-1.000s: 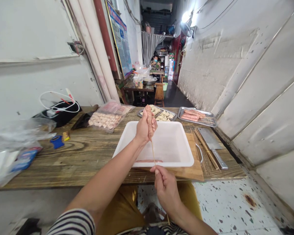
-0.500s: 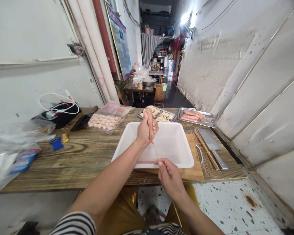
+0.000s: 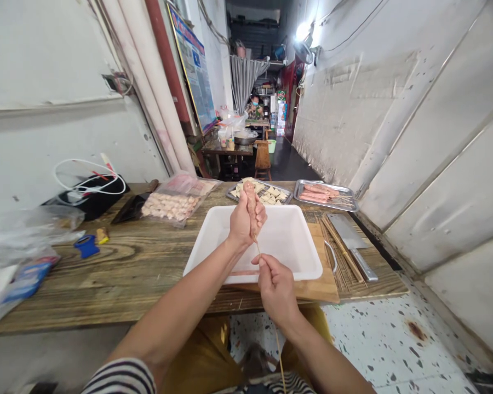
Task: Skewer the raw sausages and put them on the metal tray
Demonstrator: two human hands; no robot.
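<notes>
Above a white plastic tub, my left hand is wrapped round a long lump of pinkish minced meat, which stands nearly upright in the palm. A thin wooden skewer comes out of the meat's lower end. Closer to me, my right hand pinches that skewer between thumb and fingers at the tub's near rim. The skewer's tail runs on below the right hand toward my lap. Whatever lies at the bottom of the tub behind my left forearm is partly hidden.
The tub rests on a wooden cutting board. Right of it lie loose skewers and a cleaver. Behind are a metal tray of skewered meat and a tray of pale folded pieces. A bag of meat pieces lies left.
My right hand has slid up and slightly left along the skewer, closer to the meat. The left hand keeps its grip on the meat. The whole view has shifted a little.
</notes>
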